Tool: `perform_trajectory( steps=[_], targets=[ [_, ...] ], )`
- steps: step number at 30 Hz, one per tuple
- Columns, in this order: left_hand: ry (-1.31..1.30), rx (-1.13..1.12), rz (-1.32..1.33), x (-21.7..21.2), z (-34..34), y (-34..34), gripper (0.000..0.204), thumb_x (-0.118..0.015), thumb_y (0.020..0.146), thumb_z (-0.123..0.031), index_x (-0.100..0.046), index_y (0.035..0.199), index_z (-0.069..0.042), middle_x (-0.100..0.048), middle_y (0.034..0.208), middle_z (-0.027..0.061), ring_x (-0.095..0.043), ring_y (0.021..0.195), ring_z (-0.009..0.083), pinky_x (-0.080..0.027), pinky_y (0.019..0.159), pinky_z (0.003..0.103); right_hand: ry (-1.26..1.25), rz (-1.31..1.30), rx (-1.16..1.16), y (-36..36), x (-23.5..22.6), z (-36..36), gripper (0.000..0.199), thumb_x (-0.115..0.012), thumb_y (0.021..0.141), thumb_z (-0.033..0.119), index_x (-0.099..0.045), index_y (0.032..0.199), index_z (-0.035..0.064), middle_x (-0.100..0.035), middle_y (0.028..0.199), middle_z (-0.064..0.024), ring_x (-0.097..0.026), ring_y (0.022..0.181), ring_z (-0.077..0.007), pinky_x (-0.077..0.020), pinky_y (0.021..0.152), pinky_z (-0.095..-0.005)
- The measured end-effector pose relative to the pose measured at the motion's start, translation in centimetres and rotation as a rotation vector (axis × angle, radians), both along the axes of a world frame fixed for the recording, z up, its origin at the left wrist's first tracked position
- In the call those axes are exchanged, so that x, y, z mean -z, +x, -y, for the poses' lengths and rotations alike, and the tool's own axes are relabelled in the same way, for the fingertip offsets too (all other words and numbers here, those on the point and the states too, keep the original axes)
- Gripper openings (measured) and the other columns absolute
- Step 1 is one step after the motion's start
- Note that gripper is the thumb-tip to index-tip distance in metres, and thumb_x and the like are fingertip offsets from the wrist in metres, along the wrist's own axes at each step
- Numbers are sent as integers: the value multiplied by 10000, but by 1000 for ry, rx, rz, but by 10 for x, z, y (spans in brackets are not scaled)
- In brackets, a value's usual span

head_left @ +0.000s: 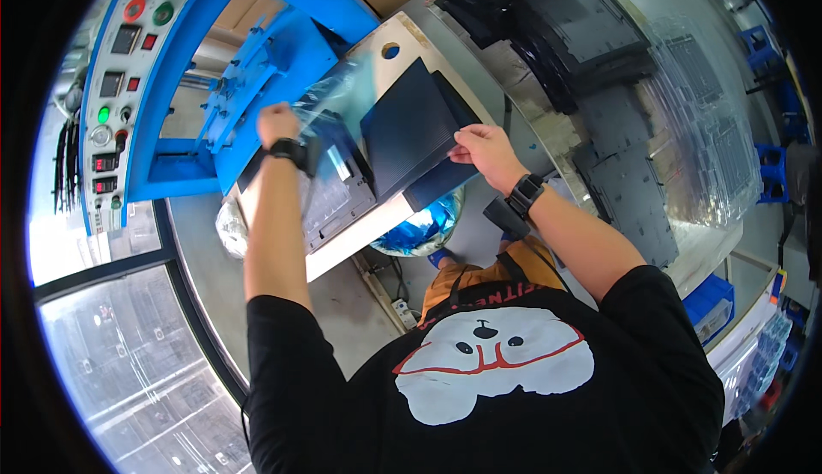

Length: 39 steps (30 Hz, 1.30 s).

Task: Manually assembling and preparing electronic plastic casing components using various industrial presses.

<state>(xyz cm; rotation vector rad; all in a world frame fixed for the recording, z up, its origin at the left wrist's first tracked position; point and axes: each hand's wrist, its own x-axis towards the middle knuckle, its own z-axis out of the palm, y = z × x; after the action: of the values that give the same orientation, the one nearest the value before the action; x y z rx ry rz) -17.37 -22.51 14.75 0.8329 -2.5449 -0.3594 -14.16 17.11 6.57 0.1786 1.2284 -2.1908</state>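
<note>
**Two hands on a dark panel and its clear film at a blue machine**

The left hand (278, 123) is closed on the edge of a clear plastic film (338, 97), its fingers curled around the sheet and lifting it above the work. The right hand (488, 153) pinches the right edge of a dark ribbed panel (411, 127), thumb on top and fingers underneath, the grip shut on that edge. The panel lies tilted on a pale board (377, 217) that rests on the bench (214, 268), just right of a grey framed tray (334, 196) partly under the film. Both wrists wear black bands.

To the left stands a blue machine frame (257, 54) with a control panel (128, 54) of red and green buttons and small displays. On the far right of the bench are stacks of dark panels (574, 37), and beside them a heap of clear plastic trays (711, 149). Crumpled blue film (424, 234) sits under the near edge of the board.
</note>
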Motion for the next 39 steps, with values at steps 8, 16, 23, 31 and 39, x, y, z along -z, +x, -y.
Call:
perform_trajectory(
  steps=[8, 16, 23, 31, 39],
  targets=[
    [697, 117, -418, -123, 44, 145, 331, -518, 1000, -134, -520, 1281, 40, -630, 1101, 114, -645, 958, 183, -531, 846, 304, -43, -110, 119, -17, -71, -19, 165, -599, 929, 85, -620, 955, -76, -659, 823, -137, -701, 773, -248, -598, 726, -345],
    [959, 65, -53, -14, -146, 359, 257, -542, 881, 68, -673, 1080, -31, -663, 1032, 47, -600, 928, 143, -486, 821, 285, -48, -287, 252, 37, -128, -107, 193, -558, 942, 68, -615, 1104, -19, -682, 967, -153, -696, 829, -336, -561, 785, -481],
    [746, 388, 228, 247, -153, 364, 266, -539, 823, -18, -631, 1072, 7, -645, 994, 243, -617, 931, 414, -506, 814, 452, 213, -368, 170, 77, -180, -98, 249, -462, 975, 134, -604, 1113, -17, -689, 1054, -158, -680, 888, -238, -533, 744, -381],
    [347, 490, 565, 333, -99, 297, 377, -583, 828, -142, -595, 1169, 19, -605, 1180, 264, -576, 1086, 443, -484, 933, 472, 417, -362, 97, 100, -229, -2, 311, -419, 1002, 150, -540, 1182, -73, -633, 1149, -154, -606, 1105, -238, -473, 982, -360],
    [927, 406, 497, 300, -62, 361, 547, -570, 852, -218, -474, 1357, -31, -520, 1333, 258, -511, 1206, 432, -441, 1005, 472, 617, -553, 40, 100, -214, 70, 252, -468, 1017, 132, -549, 1158, -61, -664, 1032, -130, -650, 839, -156, -540, 738, -304]
  ],
)
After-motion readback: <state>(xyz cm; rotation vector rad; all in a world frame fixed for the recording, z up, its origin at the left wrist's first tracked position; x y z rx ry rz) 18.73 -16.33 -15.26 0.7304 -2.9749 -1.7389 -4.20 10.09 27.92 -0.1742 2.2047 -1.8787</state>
